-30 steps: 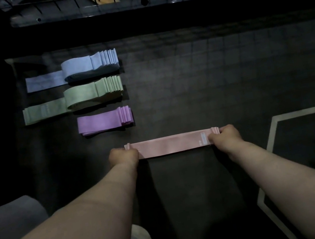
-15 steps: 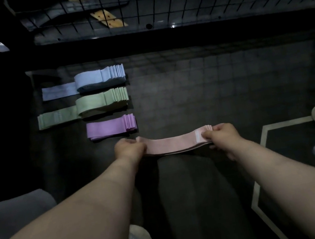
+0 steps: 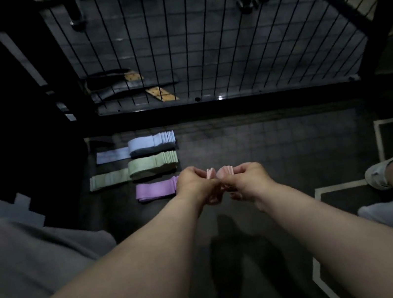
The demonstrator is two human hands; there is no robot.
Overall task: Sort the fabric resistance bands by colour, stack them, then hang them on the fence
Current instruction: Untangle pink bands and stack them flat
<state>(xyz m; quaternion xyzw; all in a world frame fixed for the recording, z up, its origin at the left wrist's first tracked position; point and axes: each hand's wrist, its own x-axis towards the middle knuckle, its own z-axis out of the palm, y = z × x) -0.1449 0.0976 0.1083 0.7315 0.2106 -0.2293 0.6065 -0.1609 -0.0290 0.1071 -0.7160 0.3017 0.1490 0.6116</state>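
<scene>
Between my two hands is the stack of pink bands (image 3: 223, 171), bent so that its two ends stand up close together. My left hand (image 3: 195, 184) grips one end with curled fingers, and my right hand (image 3: 247, 179) grips the other, the knuckles nearly touching. Just left of my left hand, partly hidden by it, the purple stack (image 3: 156, 189) lies on the dark floor (image 3: 281, 150). Beyond it lie the green stack (image 3: 151, 164) and then the blue stack (image 3: 150, 142), nearest the wire fence (image 3: 198, 44).
</scene>
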